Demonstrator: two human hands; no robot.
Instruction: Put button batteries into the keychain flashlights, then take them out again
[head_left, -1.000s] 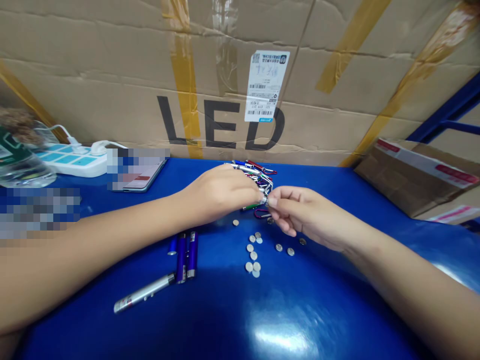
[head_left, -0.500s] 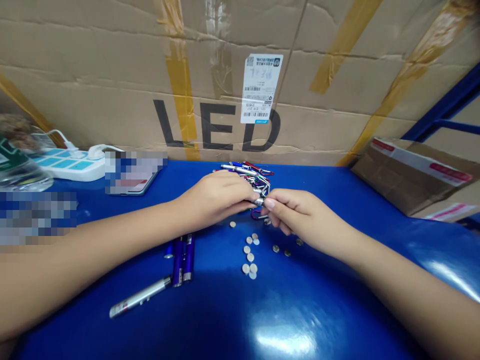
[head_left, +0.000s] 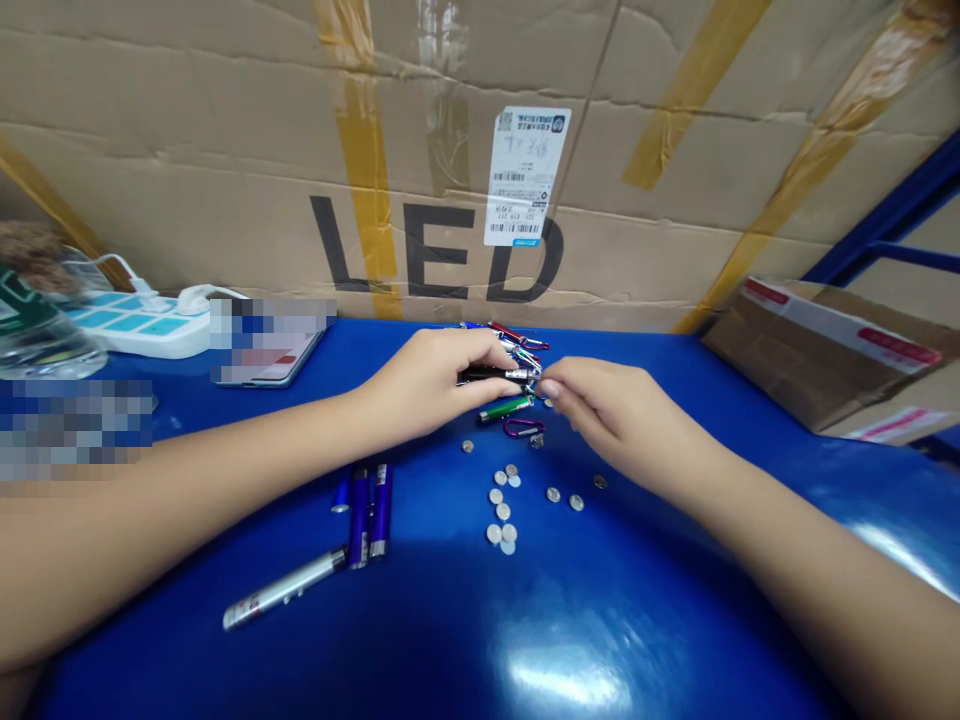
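Observation:
My left hand [head_left: 427,385] is closed on a small black keychain flashlight [head_left: 491,375], held level just above the blue table [head_left: 600,620]. My right hand [head_left: 611,415] pinches at the flashlight's right end; whatever sits between its fingertips is too small to make out. A green flashlight [head_left: 506,408] and a purple carabiner [head_left: 523,427] lie right under the hands. Behind them is a pile of coloured keychain flashlights [head_left: 517,342]. Several button cells [head_left: 504,510] are scattered in front of the hands.
Two purple flashlights [head_left: 371,510] and a silver laser pointer [head_left: 285,588] lie at front left. A phone [head_left: 270,350], a white power strip [head_left: 142,320] and a clear bottle [head_left: 37,330] are at left. A big LED carton [head_left: 420,180] forms the back; a smaller box [head_left: 832,350] stands right.
Both hands shifted slightly away from me toward the pile. The green flashlight and purple carabiner, covered before, now show on the table below the hands.

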